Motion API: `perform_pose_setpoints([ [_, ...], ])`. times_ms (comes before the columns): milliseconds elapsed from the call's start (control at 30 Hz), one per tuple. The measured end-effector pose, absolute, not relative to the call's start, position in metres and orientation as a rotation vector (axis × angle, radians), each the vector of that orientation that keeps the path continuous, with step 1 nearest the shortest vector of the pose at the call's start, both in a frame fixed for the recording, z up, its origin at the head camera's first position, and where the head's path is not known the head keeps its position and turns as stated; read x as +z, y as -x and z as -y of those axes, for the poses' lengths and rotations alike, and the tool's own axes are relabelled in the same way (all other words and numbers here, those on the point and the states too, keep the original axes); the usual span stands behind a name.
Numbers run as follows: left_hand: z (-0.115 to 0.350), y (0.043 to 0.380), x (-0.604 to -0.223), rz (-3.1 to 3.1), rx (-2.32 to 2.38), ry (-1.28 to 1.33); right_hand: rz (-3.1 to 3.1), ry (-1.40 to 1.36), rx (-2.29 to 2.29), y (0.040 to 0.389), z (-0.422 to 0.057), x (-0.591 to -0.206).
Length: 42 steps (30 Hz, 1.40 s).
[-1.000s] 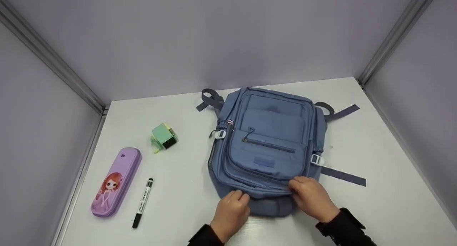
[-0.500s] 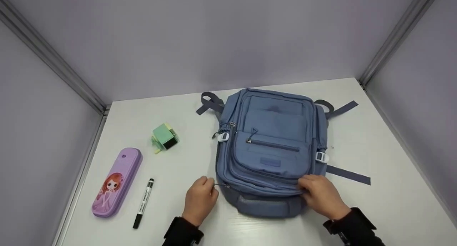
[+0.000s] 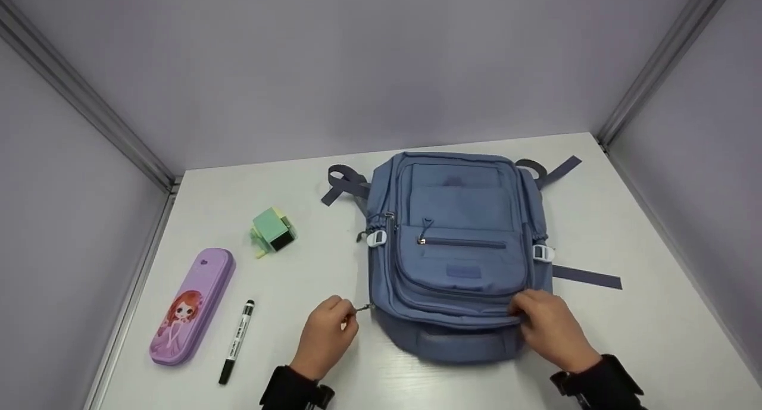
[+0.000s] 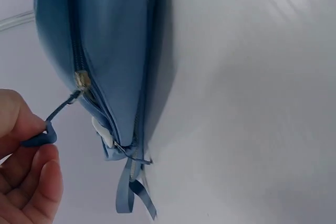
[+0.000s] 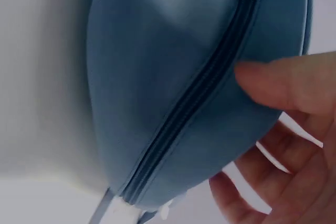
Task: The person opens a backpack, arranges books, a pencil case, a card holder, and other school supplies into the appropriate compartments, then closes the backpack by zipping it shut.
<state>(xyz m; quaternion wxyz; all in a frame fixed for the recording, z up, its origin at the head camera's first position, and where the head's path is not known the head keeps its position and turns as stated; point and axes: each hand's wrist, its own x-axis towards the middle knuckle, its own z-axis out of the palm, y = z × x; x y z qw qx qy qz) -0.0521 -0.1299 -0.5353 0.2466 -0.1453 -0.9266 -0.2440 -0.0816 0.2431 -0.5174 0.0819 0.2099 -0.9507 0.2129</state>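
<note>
A blue backpack (image 3: 461, 210) lies on the table, its front pockets facing up. At its lower left corner my left hand (image 3: 324, 335) pinches the cord of a zipper pull (image 4: 63, 106) between thumb and curled fingers. The cord is drawn taut from the metal slider (image 4: 82, 80), as the left wrist view shows. My right hand (image 3: 553, 329) grips the bag's lower right edge, with the thumb laid on the cloth beside a zipper (image 5: 189, 103) whose teeth look closed there. Part of the right fingers is hidden behind the edge.
Left of the bag lie a green and yellow block-shaped item (image 3: 272, 230), a purple pencil case (image 3: 193, 306) and a black-and-white marker (image 3: 236, 341). Loose straps (image 3: 586, 277) spread out from the bag's sides. Grey walls (image 3: 381, 65) enclose the white table (image 3: 309, 255).
My left hand has gone from the bag's lower edge leftward round to its lower left corner, the zipper pull in its fingers. The bag and my right hand have shifted slightly right.
</note>
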Motion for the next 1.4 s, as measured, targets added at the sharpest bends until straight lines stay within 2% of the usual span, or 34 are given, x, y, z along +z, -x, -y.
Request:
perform_pose_setpoints([
  [333, 0.121, 0.046, -0.527, 2.481, -0.695, 0.475, 2.612, -0.881, 0.507, 0.057, -0.156, -0.516],
  [633, 0.119, 0.040, -0.532, 2.452, -0.697, 0.491, 2.614, -0.768, 0.399, 0.058, -0.096, -0.521],
  [1033, 0.134, 0.052, -0.535, 2.513, -0.682, 0.444, 2.540, -0.810, 0.368, 0.066, -0.093, -0.527],
  [1400, 0.135, 0.106, -0.550, 2.441, -0.596, 0.506, 2.479, -0.839, 0.420, 0.063, -0.103, -0.522],
])
